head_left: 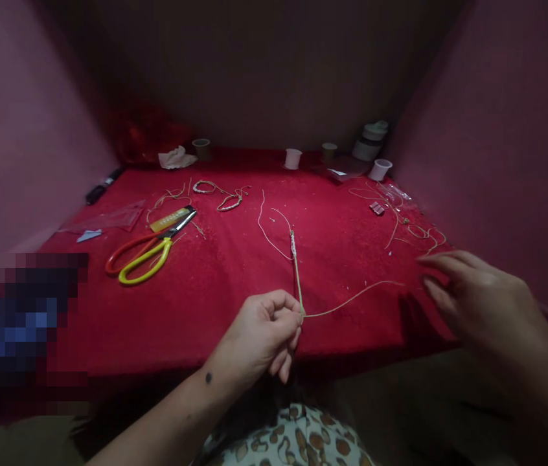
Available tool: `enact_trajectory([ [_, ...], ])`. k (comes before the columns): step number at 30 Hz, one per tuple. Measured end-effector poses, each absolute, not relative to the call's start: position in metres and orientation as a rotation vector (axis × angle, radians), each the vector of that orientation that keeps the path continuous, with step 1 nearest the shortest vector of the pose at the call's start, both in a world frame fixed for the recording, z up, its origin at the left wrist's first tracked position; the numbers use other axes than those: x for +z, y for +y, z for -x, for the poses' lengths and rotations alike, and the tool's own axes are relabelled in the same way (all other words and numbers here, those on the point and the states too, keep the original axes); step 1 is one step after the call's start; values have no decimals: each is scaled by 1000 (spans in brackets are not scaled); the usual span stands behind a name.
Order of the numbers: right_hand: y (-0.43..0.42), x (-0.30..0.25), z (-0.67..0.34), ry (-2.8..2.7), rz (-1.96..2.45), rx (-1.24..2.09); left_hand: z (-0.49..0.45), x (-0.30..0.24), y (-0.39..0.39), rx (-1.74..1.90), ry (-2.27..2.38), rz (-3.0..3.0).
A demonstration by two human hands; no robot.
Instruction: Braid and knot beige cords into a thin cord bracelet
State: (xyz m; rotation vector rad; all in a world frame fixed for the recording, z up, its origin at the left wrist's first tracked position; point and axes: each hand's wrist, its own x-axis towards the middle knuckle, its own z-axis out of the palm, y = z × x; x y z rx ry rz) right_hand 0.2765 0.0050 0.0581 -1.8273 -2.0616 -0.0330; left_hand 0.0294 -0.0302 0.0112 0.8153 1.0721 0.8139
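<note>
Here, cord point(298, 285) pinched in my left hand point(262, 327), right hand point(478, 298) well apart.
Left thumb and forefinger closed on the cord near the front of the red cloth point(196, 323); from there it runs up to a pale braid point(294, 244). A strand point(352, 299) trails right, ending just short of my right hand: blurred, half open, nothing visible in it. Scissors point(166, 248) lie left, blades pointing away.
</note>
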Motion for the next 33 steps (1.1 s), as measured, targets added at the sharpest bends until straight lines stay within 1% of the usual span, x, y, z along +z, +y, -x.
enact_trajectory([
  [1, 1, 57, -266, -2024, 1722, -116, -30, 11, -31, 813, 1074, -816],
  [2, -5, 55, -253, -2030, 1545, -13, -30, 12, -31, 813, 1076, -817],
  [4, -18, 50, -223, -2071, 1378, 498, -30, 12, -31, 814, 1080, -826],
  [6, -27, 41, -197, -2006, 1359, 898, -30, 12, -31, 814, 1085, -843],
  [10, -27, 21, -172, -1766, 1359, 1427, -30, 13, -31, 799, 1101, -854],
  [11, -25, 17, -170, -1716, 1355, 1499, -30, 14, -31, 796, 1107, -852],
  [20, -12, 13, -171, -1487, 1434, 1724, -32, 11, -35, 814, 1156, -881],
  [27, 1, 17, -175, -1321, 1390, 2035, -32, 6, -35, 810, 1194, -910],
  [33, 3, 15, -176, -1216, 1355, 2079, -31, 10, -39, 795, 1223, -933],
])
